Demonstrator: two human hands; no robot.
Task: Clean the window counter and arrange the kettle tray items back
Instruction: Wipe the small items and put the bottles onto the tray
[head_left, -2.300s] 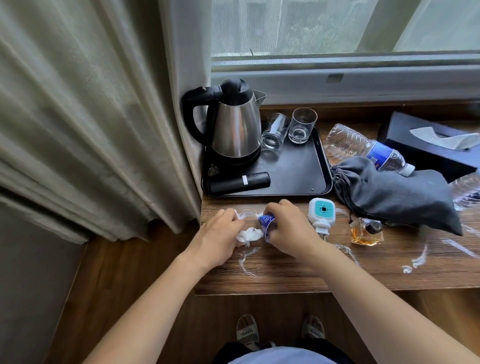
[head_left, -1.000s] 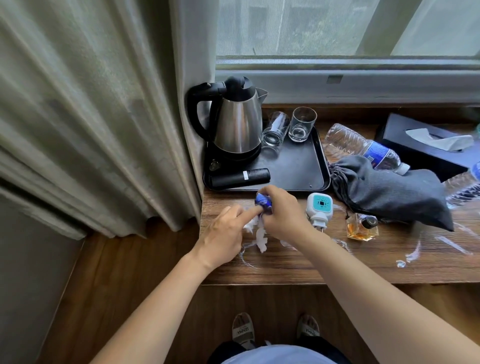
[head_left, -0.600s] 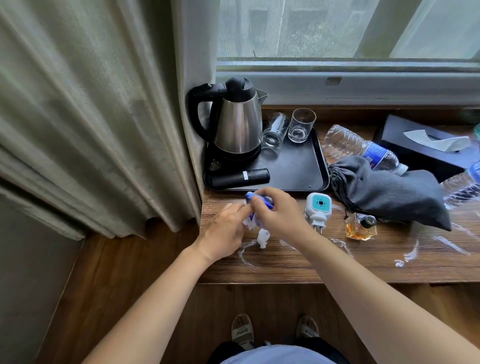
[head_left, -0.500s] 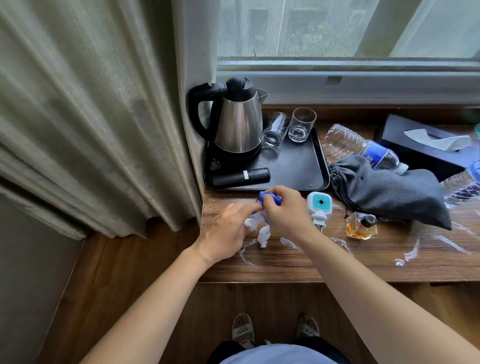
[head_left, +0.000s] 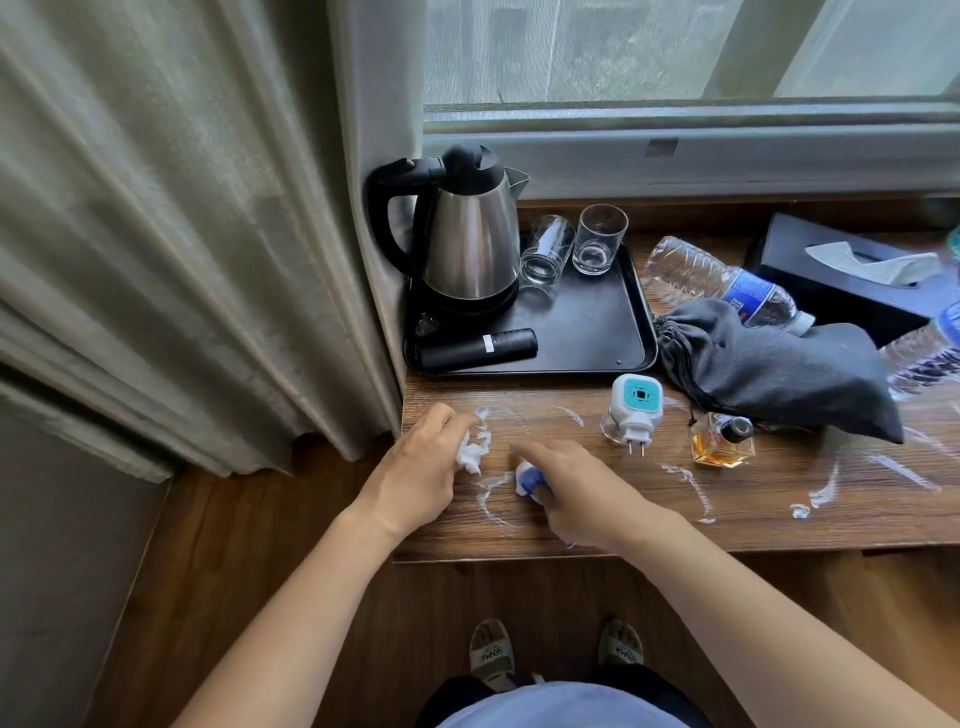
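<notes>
1. Left hand: fingers curled round a crumpled white tissue, held against the wooden counter near its front left corner
2. Right hand: fingers closed round a small blue-and-white object low over the counter, index finger stretched forward; what the object is cannot be told
3. White smears: arcs and streaks lie across the counter from the hands to the right edge of view, so wiping appears barely begun
4. Black tray: sits at the back left beside the curtain; it carries the steel kettle, 2 glasses, 1 tipped and 1 upright, and a black cylinder lying flat
5. Loose items on the counter, off the tray: a white plug-in device, a small amber bottle, a grey drawstring pouch, a water bottle on its side, a black tissue box
6. Progress, as a judgement: early stage; most smears remain, the loose items probably have to be lifted to wipe beneath them, and the tray contents are not yet arranged
</notes>
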